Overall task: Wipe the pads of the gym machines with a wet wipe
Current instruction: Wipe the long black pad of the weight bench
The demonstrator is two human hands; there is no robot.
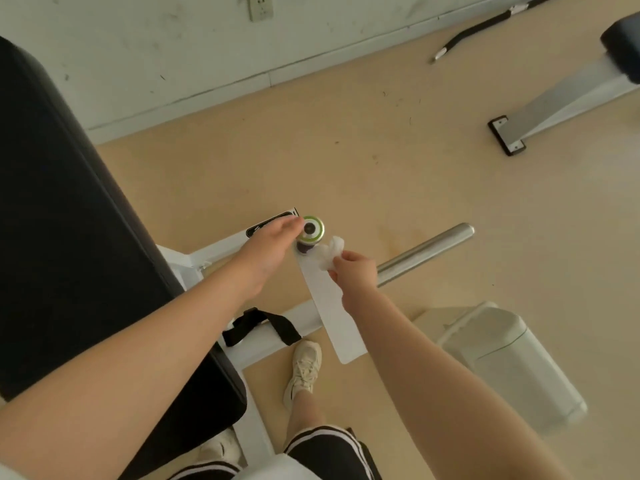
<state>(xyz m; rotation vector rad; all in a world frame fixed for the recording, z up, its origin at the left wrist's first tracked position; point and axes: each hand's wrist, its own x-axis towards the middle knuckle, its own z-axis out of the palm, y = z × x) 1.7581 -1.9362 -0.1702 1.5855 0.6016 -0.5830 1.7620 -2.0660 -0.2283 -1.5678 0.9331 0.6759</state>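
A white bin [512, 362] stands on the floor [398, 150], a wall socket [260, 8] above, a black bar [485, 27] by the wall

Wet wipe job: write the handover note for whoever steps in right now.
Left hand: fingertips at the green-ringed knob on the machine's white frame; whether it grips it cannot be told.
Right hand: pinching the crumpled wet wipe, held just beside the knob over the white frame.
Large black pad: to the left, neither hand on it; nothing shows whether it has been wiped.
Second machine's dark pad: far right, untouched at this moment.
Left: bring the wipe onto the pads.
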